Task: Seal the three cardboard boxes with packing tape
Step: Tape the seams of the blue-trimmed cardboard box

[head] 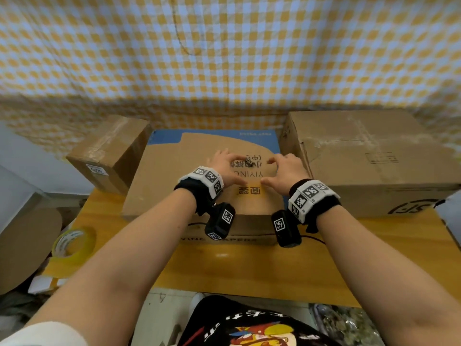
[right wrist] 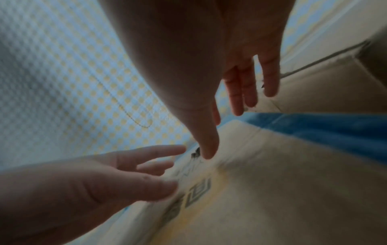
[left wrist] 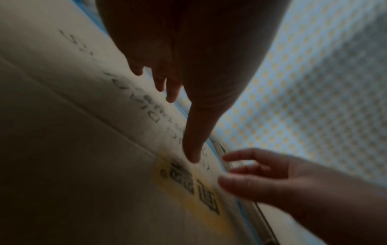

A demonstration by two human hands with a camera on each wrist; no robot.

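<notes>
A printed cardboard box (head: 174,186) with a blue far edge stands in the middle of the yellow table (head: 237,268). My left hand (head: 228,168) and right hand (head: 284,168) both lie on its top, fingers straight and spread, thumbs close together over the yellow print. In the left wrist view my left hand (left wrist: 178,82) reaches over the box top (left wrist: 73,149). In the right wrist view my right hand (right wrist: 228,99) does the same. A small taped box (head: 109,151) stands at the left, a large brown box (head: 374,161) at the right. A roll of yellowish packing tape (head: 73,243) lies at the table's left front.
A checked yellow and white cloth (head: 224,51) hangs behind the boxes. A round brown board (head: 27,245) leans at the far left beside the table. White papers (head: 42,283) lie under the table's left corner.
</notes>
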